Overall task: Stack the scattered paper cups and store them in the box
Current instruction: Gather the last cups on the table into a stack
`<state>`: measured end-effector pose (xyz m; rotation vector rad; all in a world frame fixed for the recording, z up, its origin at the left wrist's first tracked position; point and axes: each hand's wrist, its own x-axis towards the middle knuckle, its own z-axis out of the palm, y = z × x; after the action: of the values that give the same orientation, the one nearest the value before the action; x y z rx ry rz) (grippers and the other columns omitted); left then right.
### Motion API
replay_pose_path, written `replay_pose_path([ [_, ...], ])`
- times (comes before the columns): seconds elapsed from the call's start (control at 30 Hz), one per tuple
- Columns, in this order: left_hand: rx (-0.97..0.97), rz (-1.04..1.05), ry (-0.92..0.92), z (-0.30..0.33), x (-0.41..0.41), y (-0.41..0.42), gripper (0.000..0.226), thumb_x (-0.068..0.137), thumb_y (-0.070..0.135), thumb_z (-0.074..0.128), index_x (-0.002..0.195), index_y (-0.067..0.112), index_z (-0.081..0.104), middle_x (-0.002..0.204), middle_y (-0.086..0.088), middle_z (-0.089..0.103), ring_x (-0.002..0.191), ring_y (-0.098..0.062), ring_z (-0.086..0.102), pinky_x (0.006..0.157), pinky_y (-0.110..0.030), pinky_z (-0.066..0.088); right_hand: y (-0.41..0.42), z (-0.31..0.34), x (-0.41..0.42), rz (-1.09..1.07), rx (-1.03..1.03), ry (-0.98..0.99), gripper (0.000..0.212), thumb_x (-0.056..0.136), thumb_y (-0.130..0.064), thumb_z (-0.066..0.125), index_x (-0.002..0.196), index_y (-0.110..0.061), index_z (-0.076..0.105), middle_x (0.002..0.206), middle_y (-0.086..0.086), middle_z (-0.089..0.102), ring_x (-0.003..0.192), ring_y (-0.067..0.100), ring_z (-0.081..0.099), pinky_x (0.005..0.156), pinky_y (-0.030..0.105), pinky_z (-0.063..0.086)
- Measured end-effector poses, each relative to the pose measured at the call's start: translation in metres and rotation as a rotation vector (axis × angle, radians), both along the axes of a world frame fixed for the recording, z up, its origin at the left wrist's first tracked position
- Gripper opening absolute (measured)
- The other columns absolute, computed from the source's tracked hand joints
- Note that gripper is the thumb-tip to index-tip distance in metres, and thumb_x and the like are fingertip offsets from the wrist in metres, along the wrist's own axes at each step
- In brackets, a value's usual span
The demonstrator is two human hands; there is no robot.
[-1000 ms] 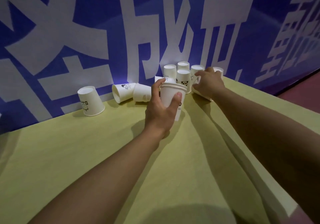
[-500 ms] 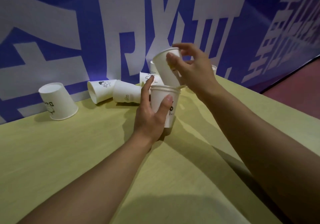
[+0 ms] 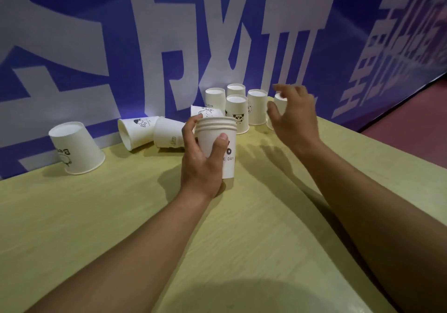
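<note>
Yellow tabletop (image 3: 96,216): left hand (image 3: 202,162) grips smooth white nested cups (image 3: 217,141), rolled rims layered. Right hand (image 3: 294,116), fingers loosely spread, hovers at two o'clock.

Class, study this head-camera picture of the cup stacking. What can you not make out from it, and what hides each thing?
1. The box: nowhere in the head view.
2. The rightmost cup: mostly behind the right hand; touching or apart is unclear.
3. Print on the stack: partly covered by the left hand.
4. Cups in the stack: rims too close to count.
</note>
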<state>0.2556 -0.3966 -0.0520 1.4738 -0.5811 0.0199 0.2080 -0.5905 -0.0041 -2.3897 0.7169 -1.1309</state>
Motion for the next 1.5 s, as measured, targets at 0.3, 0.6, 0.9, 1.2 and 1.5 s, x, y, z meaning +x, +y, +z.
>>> replay_pose_path([
  [0.3, 0.034, -0.040, 0.024, 0.003, -0.003, 0.001, 0.056, 0.080, 0.051, 0.059, 0.131, 0.044, 0.038, 0.103, 0.009, 0.065, 0.075, 0.002, 0.066, 0.061, -0.014, 0.050, -0.038, -0.019, -0.006, -0.118, 0.076, 0.098, 0.031, 0.092, -0.035, 0.066, 0.120, -0.023, 0.058, 0.143, 0.003, 0.043, 0.130, 0.025, 0.034, 0.107, 0.038, 0.037],
  [0.6, 0.069, -0.108, 0.007, 0.002, -0.006, 0.003, 0.054, 0.080, 0.053, 0.061, 0.129, 0.044, 0.042, 0.098, 0.004, 0.068, 0.078, -0.008, 0.070, 0.063, -0.029, 0.058, -0.010, -0.001, 0.000, 0.049, 0.180, -0.338, 0.022, 0.090, -0.032, 0.069, 0.098, -0.023, 0.051, 0.116, -0.006, 0.052, 0.106, 0.017, 0.054, 0.088, 0.032, 0.055],
  [0.9, 0.101, -0.153, -0.038, 0.001, -0.006, 0.003, 0.063, 0.082, 0.054, 0.058, 0.140, 0.048, 0.035, 0.117, 0.004, 0.063, 0.090, -0.011, 0.068, 0.065, -0.024, 0.058, 0.057, 0.011, -0.004, 0.430, 0.234, -0.345, 0.053, 0.088, -0.025, 0.072, 0.130, -0.018, 0.040, 0.109, -0.016, 0.047, 0.100, 0.009, 0.059, 0.074, 0.019, 0.057],
  [1.2, 0.091, -0.192, -0.066, 0.004, -0.007, 0.002, 0.078, 0.079, 0.065, 0.056, 0.144, 0.065, 0.014, 0.124, 0.019, 0.057, 0.099, 0.003, 0.064, 0.080, -0.032, 0.058, 0.065, 0.010, -0.007, 0.666, 0.240, -0.130, 0.078, 0.086, -0.033, 0.056, 0.148, -0.050, 0.012, 0.135, -0.012, 0.034, 0.094, 0.012, 0.064, 0.071, 0.022, 0.058],
  [1.5, -0.031, 0.013, 0.002, 0.006, -0.005, 0.004, 0.074, 0.085, 0.052, 0.050, 0.145, 0.060, 0.008, 0.143, 0.007, 0.045, 0.096, -0.007, 0.064, 0.063, -0.017, 0.052, 0.066, -0.001, -0.003, 0.675, 0.154, -0.016, 0.040, 0.095, -0.040, 0.048, 0.135, -0.039, 0.055, 0.130, -0.016, 0.049, 0.105, -0.002, 0.052, 0.078, 0.009, 0.046],
])
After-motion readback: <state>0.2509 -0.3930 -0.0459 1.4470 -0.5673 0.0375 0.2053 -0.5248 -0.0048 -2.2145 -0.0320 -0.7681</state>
